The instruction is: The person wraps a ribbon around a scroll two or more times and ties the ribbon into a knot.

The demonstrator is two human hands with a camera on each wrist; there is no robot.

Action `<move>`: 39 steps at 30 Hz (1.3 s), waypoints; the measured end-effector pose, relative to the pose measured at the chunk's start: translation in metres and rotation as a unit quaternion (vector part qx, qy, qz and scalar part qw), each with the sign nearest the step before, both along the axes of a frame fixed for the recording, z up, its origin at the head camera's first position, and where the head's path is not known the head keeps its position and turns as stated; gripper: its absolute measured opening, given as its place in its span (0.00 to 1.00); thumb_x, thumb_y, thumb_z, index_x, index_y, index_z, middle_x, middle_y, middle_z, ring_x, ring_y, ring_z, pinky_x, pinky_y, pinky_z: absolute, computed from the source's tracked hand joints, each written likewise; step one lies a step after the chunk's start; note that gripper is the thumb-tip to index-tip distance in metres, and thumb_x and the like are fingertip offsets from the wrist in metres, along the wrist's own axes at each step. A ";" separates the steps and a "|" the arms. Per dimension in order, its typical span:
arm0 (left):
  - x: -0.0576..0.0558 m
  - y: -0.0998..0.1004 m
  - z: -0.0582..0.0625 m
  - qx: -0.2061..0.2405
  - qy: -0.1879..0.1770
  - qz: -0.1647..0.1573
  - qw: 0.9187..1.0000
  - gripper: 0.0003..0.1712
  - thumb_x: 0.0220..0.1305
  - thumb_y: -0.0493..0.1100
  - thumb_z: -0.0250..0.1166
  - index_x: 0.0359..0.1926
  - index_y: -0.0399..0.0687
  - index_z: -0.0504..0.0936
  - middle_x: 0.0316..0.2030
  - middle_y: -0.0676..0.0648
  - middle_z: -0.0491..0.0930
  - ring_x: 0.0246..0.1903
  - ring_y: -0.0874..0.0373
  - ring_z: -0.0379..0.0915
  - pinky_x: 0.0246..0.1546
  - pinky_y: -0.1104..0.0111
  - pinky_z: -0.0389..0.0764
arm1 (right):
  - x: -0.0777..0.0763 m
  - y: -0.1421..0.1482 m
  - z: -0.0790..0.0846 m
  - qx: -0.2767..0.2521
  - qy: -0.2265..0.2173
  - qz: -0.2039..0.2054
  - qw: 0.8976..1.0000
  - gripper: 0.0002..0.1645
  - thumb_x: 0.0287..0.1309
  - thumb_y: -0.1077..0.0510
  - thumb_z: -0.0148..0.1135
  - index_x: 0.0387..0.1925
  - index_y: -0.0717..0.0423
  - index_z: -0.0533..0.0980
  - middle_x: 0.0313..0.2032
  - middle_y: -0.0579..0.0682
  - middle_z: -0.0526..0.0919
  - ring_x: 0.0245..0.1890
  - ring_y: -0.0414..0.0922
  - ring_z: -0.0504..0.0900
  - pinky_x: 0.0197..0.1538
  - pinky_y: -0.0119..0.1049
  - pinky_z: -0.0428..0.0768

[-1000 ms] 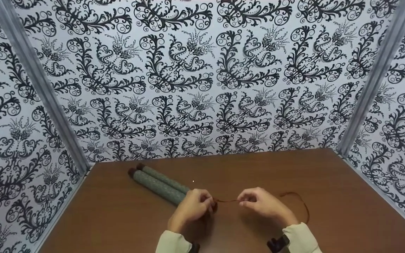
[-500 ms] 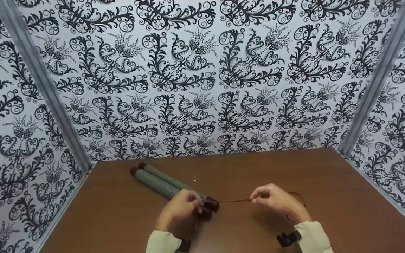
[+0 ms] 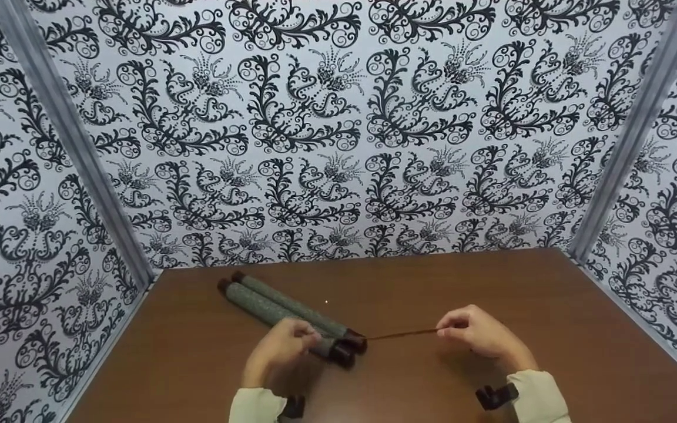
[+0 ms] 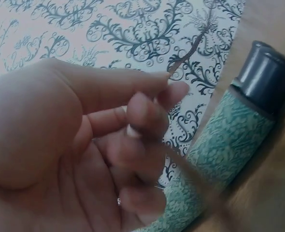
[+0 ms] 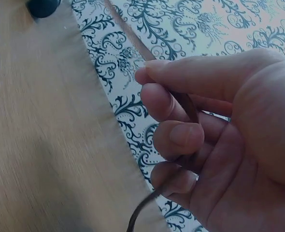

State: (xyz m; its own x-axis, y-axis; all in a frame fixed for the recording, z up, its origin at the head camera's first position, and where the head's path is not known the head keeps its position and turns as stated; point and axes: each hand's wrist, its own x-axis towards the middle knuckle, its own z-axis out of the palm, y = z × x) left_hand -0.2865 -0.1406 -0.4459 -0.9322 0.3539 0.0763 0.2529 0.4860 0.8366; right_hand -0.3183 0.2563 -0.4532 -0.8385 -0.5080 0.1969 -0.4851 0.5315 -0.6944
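A scroll (image 3: 280, 305) wound on two rollers, with grey-green patterned covering and dark knobs (image 3: 343, 354), lies slantwise on the table. Over its near end, my left hand (image 3: 282, 346) pinches a thin brown cord (image 4: 190, 53) between thumb and fingers; a blurred strand also trails below those fingers. My right hand (image 3: 482, 333) grips the cord (image 3: 400, 335) farther right, and the stretch between the hands looks taut. In the right wrist view, the cord (image 5: 145, 203) runs across the palm and hangs below the curled fingers. Whether the cord is fastened to the scroll cannot be told.
The brown wooden table (image 3: 421, 288) meets a black-and-white scroll-patterned wall (image 3: 309, 200) at the back. Similar panels with grey corner strips (image 3: 80, 141) stand at left and right. Dark straps (image 3: 496, 397) sit on both wrists.
My hands have moved apart, left hand leftward and right hand rightward, drawing the cord longer between them. The scroll's near knobs, earlier largely covered by the left hand, now show.
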 end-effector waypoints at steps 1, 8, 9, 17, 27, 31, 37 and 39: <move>0.000 -0.002 0.000 -0.001 0.000 0.004 1.000 0.10 0.62 0.41 0.60 0.31 0.37 0.81 0.22 0.51 0.74 0.22 0.61 0.67 0.25 0.67 0.69 | 0.001 0.001 0.002 0.001 -0.004 -0.005 1.000 0.06 0.57 0.58 0.61 0.35 0.55 0.82 0.32 0.50 0.83 0.28 0.35 0.75 0.32 0.29 0.73; 0.002 -0.014 -0.002 0.019 -0.027 0.029 0.999 0.13 0.61 0.41 0.61 0.29 0.32 0.80 0.23 0.52 0.73 0.26 0.59 0.66 0.29 0.67 0.66 | 0.008 0.010 0.012 -0.013 -0.037 -0.012 0.999 0.09 0.57 0.57 0.61 0.35 0.58 0.81 0.30 0.51 0.81 0.25 0.35 0.72 0.29 0.29 0.72; 0.003 -0.015 -0.002 0.032 -0.037 0.029 0.998 0.13 0.61 0.41 0.61 0.29 0.31 0.79 0.21 0.52 0.72 0.24 0.60 0.65 0.27 0.68 0.66 | 0.006 0.013 0.009 -0.013 -0.040 -0.015 0.999 0.10 0.57 0.55 0.62 0.35 0.58 0.82 0.30 0.50 0.81 0.25 0.35 0.72 0.29 0.29 0.72; 0.007 -0.027 -0.005 0.032 -0.101 0.044 0.993 0.14 0.61 0.42 0.60 0.22 0.36 0.76 0.12 0.56 0.61 0.13 0.63 0.54 0.14 0.70 0.58 | 0.003 0.033 0.002 0.024 -0.046 -0.011 0.999 0.11 0.56 0.51 0.63 0.35 0.53 0.83 0.33 0.47 0.83 0.30 0.37 0.75 0.32 0.31 0.72; 0.011 -0.038 -0.007 -0.056 -0.072 0.078 0.993 0.10 0.59 0.36 0.57 0.27 0.37 0.83 0.33 0.46 0.81 0.30 0.56 0.72 0.31 0.64 0.73 | 0.005 0.046 -0.003 0.006 -0.067 -0.010 0.998 0.09 0.52 0.58 0.65 0.33 0.60 0.82 0.32 0.51 0.83 0.31 0.39 0.76 0.35 0.30 0.73; 0.014 -0.041 -0.010 -0.037 -0.102 0.091 0.990 0.09 0.56 0.36 0.56 0.26 0.36 0.81 0.30 0.47 0.80 0.26 0.56 0.72 0.26 0.65 0.72 | 0.005 0.052 -0.005 0.020 -0.069 -0.024 0.997 0.08 0.50 0.60 0.65 0.33 0.60 0.82 0.31 0.51 0.83 0.29 0.39 0.74 0.33 0.31 0.72; 0.016 -0.045 -0.012 -0.034 -0.125 0.106 0.986 0.10 0.57 0.38 0.58 0.23 0.36 0.78 0.26 0.49 0.77 0.22 0.57 0.68 0.23 0.65 0.70 | 0.006 0.061 -0.008 0.021 -0.083 -0.054 0.995 0.08 0.50 0.60 0.65 0.33 0.60 0.81 0.29 0.53 0.82 0.28 0.40 0.74 0.33 0.31 0.72; 0.015 -0.046 -0.013 -0.042 -0.134 0.115 0.983 0.10 0.57 0.38 0.58 0.23 0.37 0.79 0.24 0.49 0.76 0.22 0.56 0.67 0.22 0.65 0.69 | 0.007 0.064 -0.008 0.015 -0.092 -0.057 0.994 0.09 0.50 0.60 0.65 0.33 0.62 0.81 0.30 0.54 0.83 0.28 0.41 0.75 0.32 0.32 0.72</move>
